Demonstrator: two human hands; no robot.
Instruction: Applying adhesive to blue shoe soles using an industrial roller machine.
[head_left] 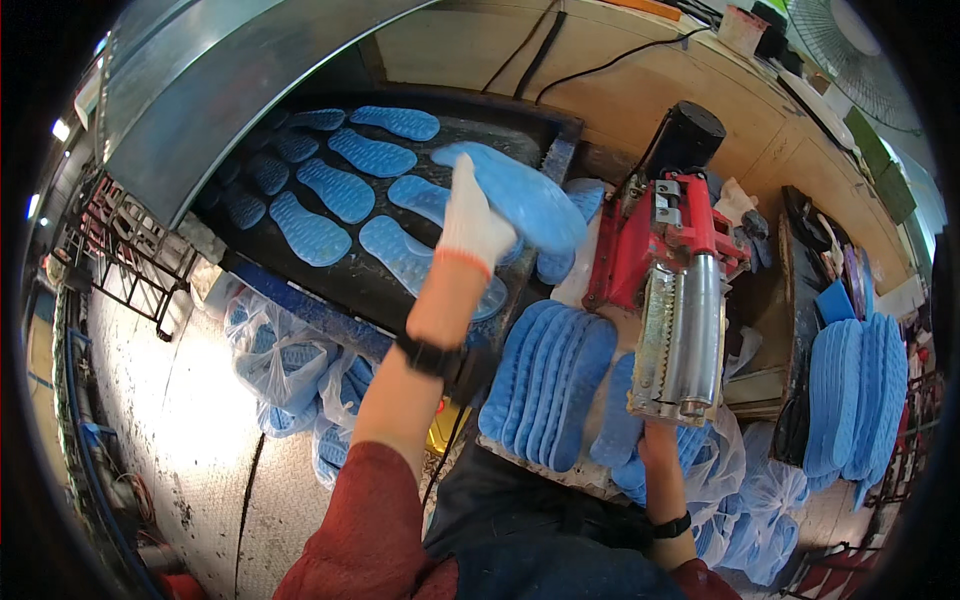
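My left hand (474,218), in a white glove with an orange cuff, grips a blue shoe sole (530,197) above the edge of a dark conveyor belt (350,262). The sole is blurred by motion. More blue soles (372,153) lie in rows on the belt, textured side up. My right hand (657,442) reaches under the front of a red machine with metal rollers (680,335); its fingers are hidden there. Close by, a single sole (617,412) leans beside a row of soles standing on edge (550,385).
A metal hood (240,90) covers the belt's far left. Plastic bags of soles (285,350) sit on the floor at left, with more bags (755,500) at lower right. Another stack of soles (852,395) stands at far right, near a fan (850,50) higher up.
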